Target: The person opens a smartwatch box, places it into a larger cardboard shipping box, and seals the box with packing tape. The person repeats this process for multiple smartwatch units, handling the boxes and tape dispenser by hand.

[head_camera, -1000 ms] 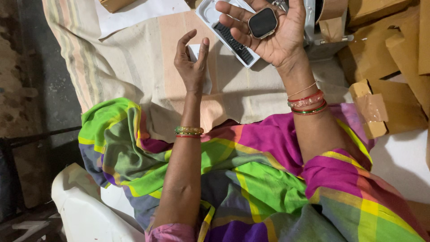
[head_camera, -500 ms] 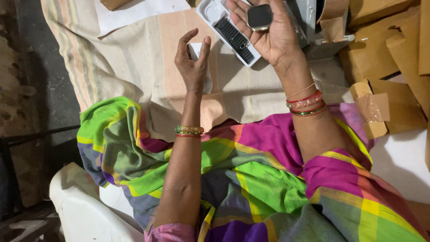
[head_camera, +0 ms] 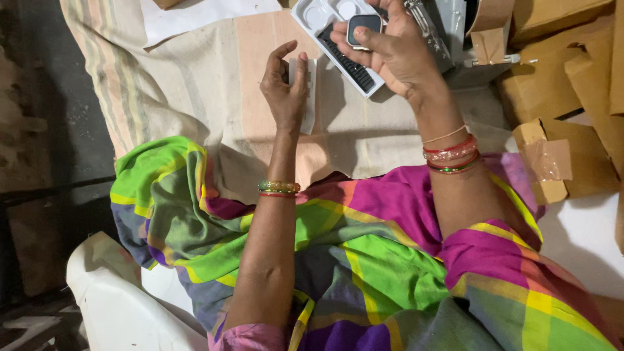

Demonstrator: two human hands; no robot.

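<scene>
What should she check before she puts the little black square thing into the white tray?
1. Right hand grips the black square piece: ok.
2. White tray lies flat on the cloth: ok.
3. Empty pocket in the tray: ok, round pockets show.
4. Left hand holds the small white card clear of the tray: ok.
5. Piece facing the right way: cannot tell.

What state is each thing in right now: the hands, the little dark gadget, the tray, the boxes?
Right hand: closed around the small dark device, above the tray.
Small dark device: held, dark face showing.
White tray: open, a black strip lying in one slot, round slots bare.
Left hand: raised, fingers curled on a small white card.
White card: held upright over the cloth.
Striped cloth: spread out, wrinkled.
Cardboard boxes: piled, one taped.
</scene>
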